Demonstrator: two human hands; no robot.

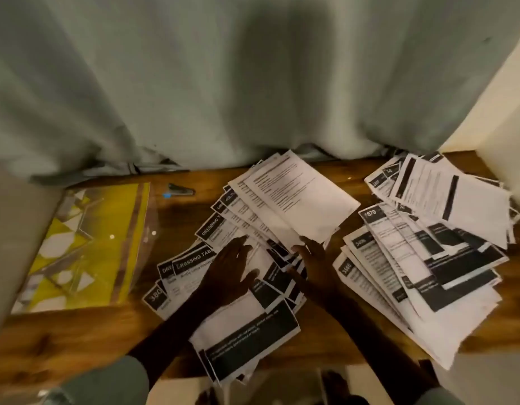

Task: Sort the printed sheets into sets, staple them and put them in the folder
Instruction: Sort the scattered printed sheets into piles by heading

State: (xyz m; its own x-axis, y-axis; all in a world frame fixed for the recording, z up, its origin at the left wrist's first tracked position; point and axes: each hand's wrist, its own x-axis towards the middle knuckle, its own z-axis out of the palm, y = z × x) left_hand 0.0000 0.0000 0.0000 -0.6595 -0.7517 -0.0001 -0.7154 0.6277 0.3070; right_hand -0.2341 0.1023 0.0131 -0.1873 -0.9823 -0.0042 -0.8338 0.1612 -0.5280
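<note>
Where left hand [235, 267] rests, sheets [191, 260] ("DRESSING TAB")

Setting: a room in a home, by the look of it, with one corner used for paperwork.
Table [63, 331]: dark-stained wood with the grain showing.
Curtain [223, 83]: grey-green cloth in heavy folds, hanging behind the table's far edge, its hem bunched on the wood.
Wall [486, 112]: plain cream, at the table's right end.
Sheets [428, 244]: printed, in loose fanned heaps on the table's middle and right.
Folder [86, 247]: clear plastic, yellow-patterned, on the table's left.
Stapler [178, 190]: small and dark, near the table's far edge.
</note>
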